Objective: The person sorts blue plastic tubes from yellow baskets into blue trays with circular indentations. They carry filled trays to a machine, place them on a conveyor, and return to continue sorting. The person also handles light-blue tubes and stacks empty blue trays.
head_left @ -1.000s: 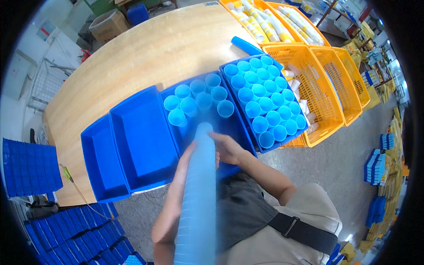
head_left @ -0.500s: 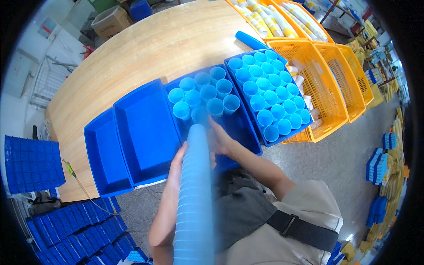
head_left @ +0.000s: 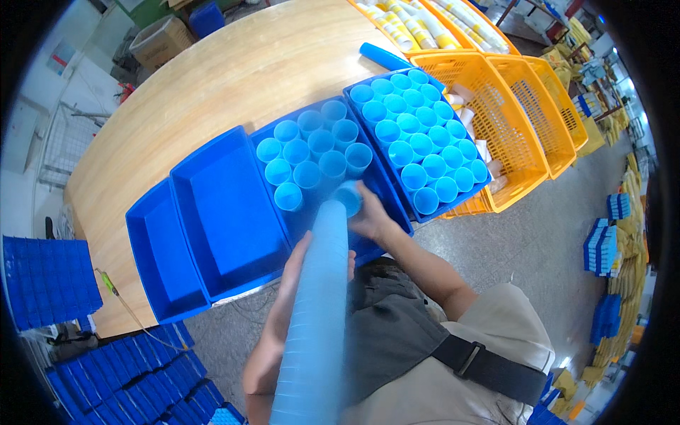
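Observation:
My left hand is wrapped round a long stack of nested light-blue cups, which rises toward the camera and hides part of the hand. Just beyond the top of the stack, my right hand grips a single blue cup by its side. Both hands are over the near part of a dark-blue tray, where several cups stand mouth up in rows at the far side. To its right, another blue tray is packed with upright cups.
Two blue trays without cups sit at the left on the curved wooden table. A blue tube-like piece lies behind the packed tray. Orange crates line the right. Blue crates are stacked at lower left.
My right hand has come away from the stack's top to the right, now with a cup in it. The head view has shifted slightly, so the trays appear further left.

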Available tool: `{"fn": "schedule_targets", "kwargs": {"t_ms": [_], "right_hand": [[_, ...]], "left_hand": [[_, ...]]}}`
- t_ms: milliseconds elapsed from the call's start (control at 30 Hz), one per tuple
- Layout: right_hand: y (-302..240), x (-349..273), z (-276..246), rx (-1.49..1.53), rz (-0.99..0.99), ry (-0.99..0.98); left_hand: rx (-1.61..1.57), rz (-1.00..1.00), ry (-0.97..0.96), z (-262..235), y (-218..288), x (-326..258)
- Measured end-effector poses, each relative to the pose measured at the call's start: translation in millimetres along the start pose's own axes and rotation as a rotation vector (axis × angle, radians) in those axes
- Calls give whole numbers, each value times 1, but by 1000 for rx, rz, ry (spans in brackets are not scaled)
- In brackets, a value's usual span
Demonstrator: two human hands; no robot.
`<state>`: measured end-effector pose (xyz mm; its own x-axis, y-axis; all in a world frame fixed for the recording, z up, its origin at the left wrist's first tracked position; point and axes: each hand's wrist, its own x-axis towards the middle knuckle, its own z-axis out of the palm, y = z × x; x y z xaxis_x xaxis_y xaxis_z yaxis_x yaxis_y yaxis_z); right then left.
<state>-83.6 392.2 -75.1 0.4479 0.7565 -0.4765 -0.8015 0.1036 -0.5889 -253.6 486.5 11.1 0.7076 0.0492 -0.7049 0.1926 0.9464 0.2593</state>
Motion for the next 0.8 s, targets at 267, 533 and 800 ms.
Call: {"fn": "schedule_targets", "kwargs": {"t_ms": [267,533,800], "right_hand": [[8,-21,2,81,202,-182],[29,-12,16,-25,431,-324],[49,-23,18,112,458,-89]], "left_hand": [[-17,18,-55,1,0,1],[-163,32,4,-21,-7,-18],[-135,21,47,-29,-24,-45]]}}
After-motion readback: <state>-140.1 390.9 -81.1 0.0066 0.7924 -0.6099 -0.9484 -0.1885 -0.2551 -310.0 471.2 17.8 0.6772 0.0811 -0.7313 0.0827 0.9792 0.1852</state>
